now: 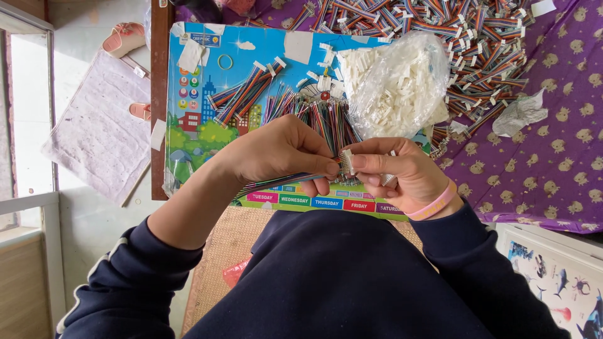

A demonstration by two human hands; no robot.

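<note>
My left hand (279, 154) grips a flat multicoloured ribbon cable (270, 184) that runs left and down under the palm. Its wire ends meet a small white plastic connector (347, 162) pinched by the thumb and fingers of my right hand (402, 172), which wears a pink wristband. Both hands hover over a colourful picture board (201, 94). A loose bundle of coloured wires (314, 113) lies on the board just beyond my hands. A clear bag of white connectors (396, 85) sits behind my right hand.
A big heap of finished rainbow cables (477, 37) covers the purple patterned cloth (559, 138) at the top right. A crumpled plastic scrap (518, 113) lies on the cloth. To the left, the floor holds a grey mat (94, 125) and pink slippers (122, 37).
</note>
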